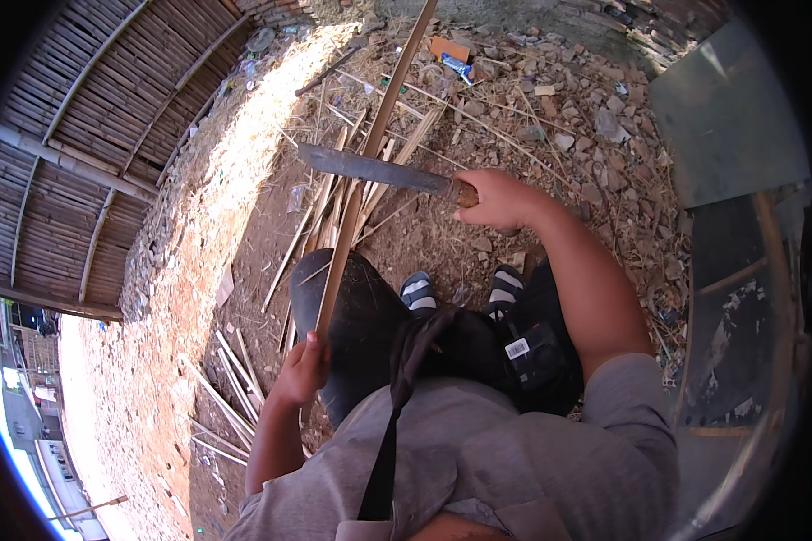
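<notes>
My right hand is closed around the wooden handle of a machete, whose dark, broad blade points left. The blade lies across a long bamboo strip, touching it or just over it; I cannot tell which. Low on the left, my left hand grips the near end of this strip beside my left knee. From there the strip slants up and away, beyond the top of the view. Below the blade, a loose pile of split bamboo pieces lies on the dirt.
More thin bamboo slivers are scattered left of my left hand. Broken stones and rubble cover the ground at the far right. A bamboo slat wall stands at the left, and dark panels lean at the right. My sandaled feet are below.
</notes>
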